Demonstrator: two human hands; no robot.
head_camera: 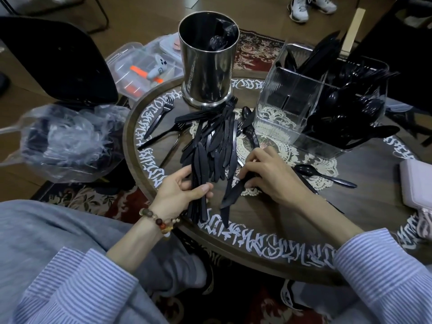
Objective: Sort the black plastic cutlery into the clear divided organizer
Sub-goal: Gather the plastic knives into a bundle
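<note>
A heap of black plastic knives (217, 141) lies across the middle of the round table (292, 220). My left hand (180, 195) grips a bundle of knives (198, 164) near the table's front edge. My right hand (268, 176) pinches a single knife (233, 192), its blade pointing toward me. The clear divided organizer (289, 99) stands at the back right; its right compartments hold spoons (346, 115) and other black cutlery, while the near-left compartment is bare. Loose forks (161, 115) lie on the left, and a loose spoon (325, 175) on the right.
A steel cylinder holder (208, 66) stands behind the heap. A crumpled plastic bag (67, 141) and a clear lidded box (140, 69) sit off the table's left. A pale pink case (418, 183) lies at the right edge. A person's shoes (304, 5) show at the top.
</note>
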